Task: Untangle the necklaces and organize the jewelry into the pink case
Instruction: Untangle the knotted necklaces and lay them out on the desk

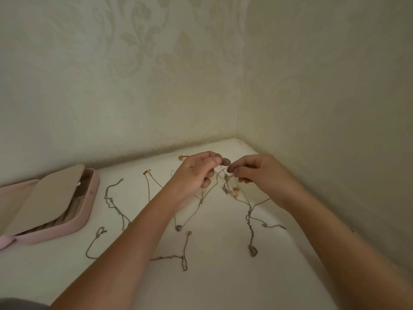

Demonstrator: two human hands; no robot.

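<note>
1. Pink case (89, 204) sits at the left edge of the frame, cut off there. A beige flap (44, 198) covers most of its inside, so I see only a strip of ridged lining and cannot tell what it holds.
2. My left hand (196, 173), upper centre, pinches a fine strand between thumb and forefinger, with the other fingers curled. The strand is too thin to follow at the fingertips.
3. My right hand (259, 173), just beside it, pinches the same knot with curled fingers. Which strand it holds I cannot tell.
4. The tangled necklaces (226, 185) hang between both hands down to the white table (223, 287), with a pearl cluster (234, 193) caught in the knot.
5. My left forearm lies across a long chain (184, 253) at lower centre, hiding its middle.
6. A gold piece (181, 157) peeks out behind my left hand, mostly hidden.
7. A loose chain (114, 204) lies near the case, a small pendant (178, 228) at centre and a dark pendant (252, 250) lower right.
</note>
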